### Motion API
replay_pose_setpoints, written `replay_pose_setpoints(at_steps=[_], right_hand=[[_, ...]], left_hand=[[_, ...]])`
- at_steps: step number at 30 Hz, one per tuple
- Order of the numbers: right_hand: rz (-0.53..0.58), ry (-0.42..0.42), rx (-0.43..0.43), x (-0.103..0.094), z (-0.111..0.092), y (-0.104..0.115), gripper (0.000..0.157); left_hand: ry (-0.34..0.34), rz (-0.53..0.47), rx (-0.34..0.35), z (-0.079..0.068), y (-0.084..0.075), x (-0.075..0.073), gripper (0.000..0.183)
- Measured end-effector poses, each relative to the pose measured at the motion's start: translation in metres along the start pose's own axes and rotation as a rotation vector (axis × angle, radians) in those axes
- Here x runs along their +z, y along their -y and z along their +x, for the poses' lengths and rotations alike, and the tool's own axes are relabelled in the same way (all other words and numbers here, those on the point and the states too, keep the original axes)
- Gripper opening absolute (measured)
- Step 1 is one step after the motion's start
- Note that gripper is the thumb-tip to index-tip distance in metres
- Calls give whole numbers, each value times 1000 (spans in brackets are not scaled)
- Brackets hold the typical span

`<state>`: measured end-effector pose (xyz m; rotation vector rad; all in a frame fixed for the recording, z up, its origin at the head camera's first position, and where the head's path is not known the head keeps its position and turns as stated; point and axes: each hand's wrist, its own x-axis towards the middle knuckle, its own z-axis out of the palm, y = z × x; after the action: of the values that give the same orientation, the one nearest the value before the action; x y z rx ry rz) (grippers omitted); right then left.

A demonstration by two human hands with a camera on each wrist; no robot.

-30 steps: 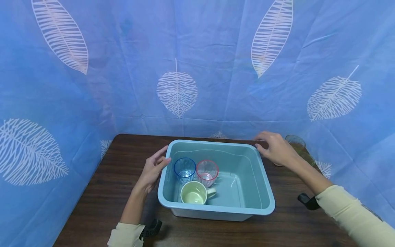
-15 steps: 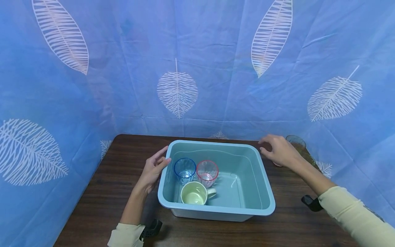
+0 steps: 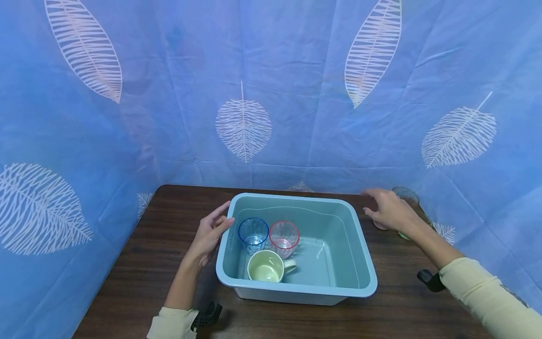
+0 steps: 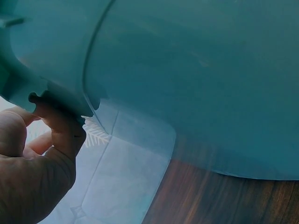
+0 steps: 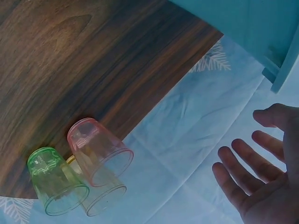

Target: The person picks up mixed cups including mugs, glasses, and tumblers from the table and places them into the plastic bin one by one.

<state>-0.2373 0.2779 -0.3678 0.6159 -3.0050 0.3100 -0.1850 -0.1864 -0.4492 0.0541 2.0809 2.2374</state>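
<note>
My left hand [image 3: 211,231] grips the left rim of a pale blue plastic basin [image 3: 311,289], its fingertips hooked under the lip in the left wrist view. Inside the basin's left half stand a blue-rimmed glass [image 3: 253,231], a red-rimmed glass [image 3: 284,235] and a light green mug [image 3: 266,266] with its handle to the right. My right hand [image 3: 391,210] is off the basin's back right corner, holding nothing, fingers loosely spread in the right wrist view. By it stand a pink glass [image 5: 96,144], a green glass [image 5: 53,179] and a yellowish glass [image 5: 106,196], mostly covered by the hand in the head view.
The dark wooden table [image 3: 139,278] carries everything. Its back edge meets a blue cloth [image 3: 296,117] printed with white leaves, and the three glasses stand close to its back right corner. Black wrist straps [image 3: 207,314] show below both hands.
My right hand has moved away from the basin's back right corner, rightward toward the loose glasses. The left hand, basin and things inside stay as they were.
</note>
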Motion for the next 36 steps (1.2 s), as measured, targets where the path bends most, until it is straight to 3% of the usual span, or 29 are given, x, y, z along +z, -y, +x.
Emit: replay_pose_setpoints(at_steps=[12, 24, 36], right_hand=[[-24, 90, 92, 4, -1, -13, 52], [-46, 80, 120, 9, -7, -26, 49], [-148, 81, 122, 16, -10, -38, 49]], left_hand=[[-1, 4, -8, 0, 1, -1, 59], [-1, 6, -4, 0, 1, -1, 59], [-1, 0, -1, 1, 2, 0, 58]])
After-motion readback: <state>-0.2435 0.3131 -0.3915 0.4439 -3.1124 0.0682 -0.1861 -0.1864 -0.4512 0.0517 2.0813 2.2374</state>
